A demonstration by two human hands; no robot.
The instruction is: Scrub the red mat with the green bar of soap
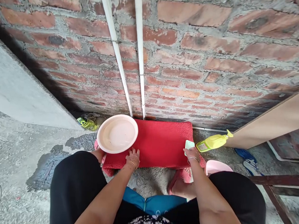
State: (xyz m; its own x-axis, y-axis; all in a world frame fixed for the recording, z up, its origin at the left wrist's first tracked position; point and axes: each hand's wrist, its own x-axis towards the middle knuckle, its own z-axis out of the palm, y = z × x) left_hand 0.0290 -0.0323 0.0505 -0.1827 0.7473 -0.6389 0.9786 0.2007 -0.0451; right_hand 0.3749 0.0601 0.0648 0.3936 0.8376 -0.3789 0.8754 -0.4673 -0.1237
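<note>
A thick red mat or towel (pixel 160 142) is spread over a low support, which it hides, against the brick wall. My left hand (pixel 133 157) rests on its near edge with the fingers spread. In my right hand (pixel 193 154) is a pale green brush-like block (pixel 189 146), held over the mat's right end; its underside is hidden. A pale pink basin (pixel 119 132) with what looks like water in it stands at the mat's left end, left of my left hand. To the right of the mat is a yellow pump bottle (pixel 211 142), tilted in view.
Behind the mat, two white pipes (pixel 141 65) run up the brick wall (pixel 190 74). A smaller yellow-green bottle (pixel 88 124) is at the left. A pink tub (pixel 217 166) stands by my right knee, near a wooden frame (pixel 275 180). Wet patches (pixel 48 167) mark the concrete floor.
</note>
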